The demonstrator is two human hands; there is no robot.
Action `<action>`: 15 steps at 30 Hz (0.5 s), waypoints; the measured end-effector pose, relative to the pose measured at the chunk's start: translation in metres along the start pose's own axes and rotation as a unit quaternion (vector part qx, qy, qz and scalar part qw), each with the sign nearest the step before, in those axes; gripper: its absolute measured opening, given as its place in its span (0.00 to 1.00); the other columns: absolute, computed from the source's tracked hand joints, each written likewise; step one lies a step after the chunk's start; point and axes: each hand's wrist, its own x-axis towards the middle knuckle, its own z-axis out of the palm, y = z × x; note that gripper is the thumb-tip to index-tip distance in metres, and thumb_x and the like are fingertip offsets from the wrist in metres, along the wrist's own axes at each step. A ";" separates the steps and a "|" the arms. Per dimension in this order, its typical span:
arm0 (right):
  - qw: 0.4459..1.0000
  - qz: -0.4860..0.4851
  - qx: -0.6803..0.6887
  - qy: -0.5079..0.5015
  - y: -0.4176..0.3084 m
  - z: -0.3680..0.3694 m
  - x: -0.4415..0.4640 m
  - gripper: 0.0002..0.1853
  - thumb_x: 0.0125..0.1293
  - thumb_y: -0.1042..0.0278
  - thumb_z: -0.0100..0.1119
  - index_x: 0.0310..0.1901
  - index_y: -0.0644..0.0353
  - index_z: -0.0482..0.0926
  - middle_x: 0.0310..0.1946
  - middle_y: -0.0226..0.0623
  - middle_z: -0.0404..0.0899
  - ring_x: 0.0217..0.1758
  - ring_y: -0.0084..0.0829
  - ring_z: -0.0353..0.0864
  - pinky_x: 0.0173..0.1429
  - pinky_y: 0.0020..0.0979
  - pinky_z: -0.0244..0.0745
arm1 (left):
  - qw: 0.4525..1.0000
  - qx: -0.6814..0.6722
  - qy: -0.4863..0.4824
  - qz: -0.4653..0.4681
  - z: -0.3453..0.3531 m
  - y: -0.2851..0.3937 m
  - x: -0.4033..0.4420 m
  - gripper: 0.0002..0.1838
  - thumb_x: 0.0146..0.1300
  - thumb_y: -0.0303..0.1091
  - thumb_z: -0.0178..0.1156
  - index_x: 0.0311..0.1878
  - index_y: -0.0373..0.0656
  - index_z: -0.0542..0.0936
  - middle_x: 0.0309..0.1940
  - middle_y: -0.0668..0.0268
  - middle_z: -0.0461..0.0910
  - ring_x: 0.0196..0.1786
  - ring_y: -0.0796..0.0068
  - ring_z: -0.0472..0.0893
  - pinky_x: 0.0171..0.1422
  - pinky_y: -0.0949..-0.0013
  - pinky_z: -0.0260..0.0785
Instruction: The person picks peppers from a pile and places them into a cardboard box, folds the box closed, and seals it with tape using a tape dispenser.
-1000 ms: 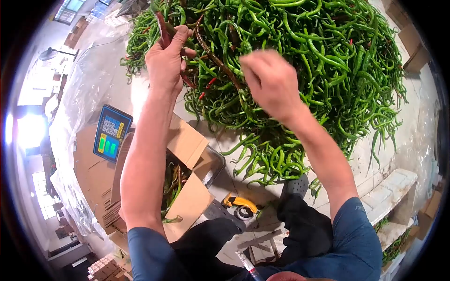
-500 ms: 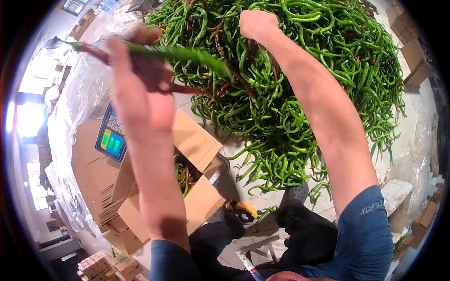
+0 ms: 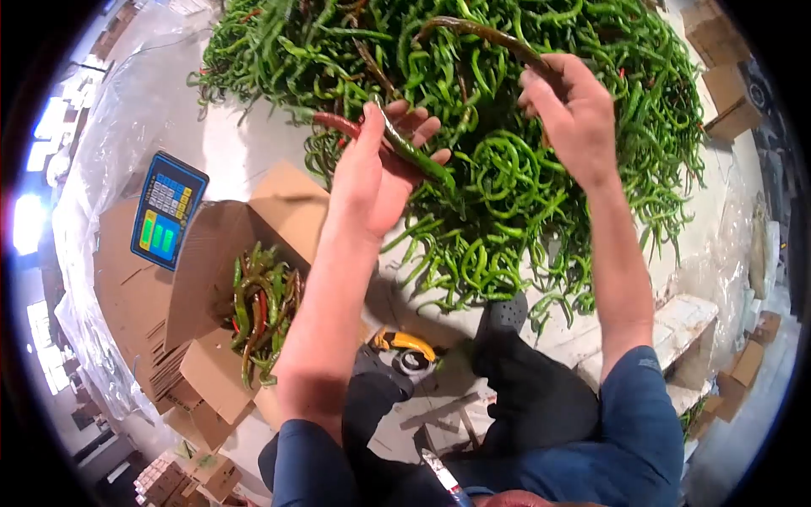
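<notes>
While left hand (image 3: 373, 184) clamps peppers (image 3: 410, 152) under thumb (image 3: 369, 131), seemingly for steadiness, right hand (image 3: 580, 120) pinches brown pepper (image 3: 486, 31) near end, leaving length free over pile (image 3: 505, 160).

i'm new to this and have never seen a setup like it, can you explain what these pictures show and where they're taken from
There is no machine here: a person works with two bare hands. Every picture comes from one camera worn on that person's head, looking forward and down, so you see their arms reaching away.

On the pale floor lies a big pile of mostly green peppers. The left hand, palm up, holds a green pepper and a reddish one. The right hand holds a dark brownish pepper by one end.

Beside the left forearm, an open cardboard box contains mixed green, red and brown peppers. Next to it is a keypad with a lit display.
</notes>
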 end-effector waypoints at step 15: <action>0.919 0.212 0.149 -0.297 0.089 -0.002 -0.069 0.13 0.56 0.71 0.74 0.40 0.68 0.83 0.32 0.30 0.83 0.37 0.19 0.81 0.45 0.23 0.77 | 0.975 0.123 0.023 -0.182 0.019 -0.086 0.017 0.22 0.82 0.44 0.35 0.58 0.34 0.68 0.54 0.52 0.76 0.55 0.53 0.79 0.63 0.46 0.74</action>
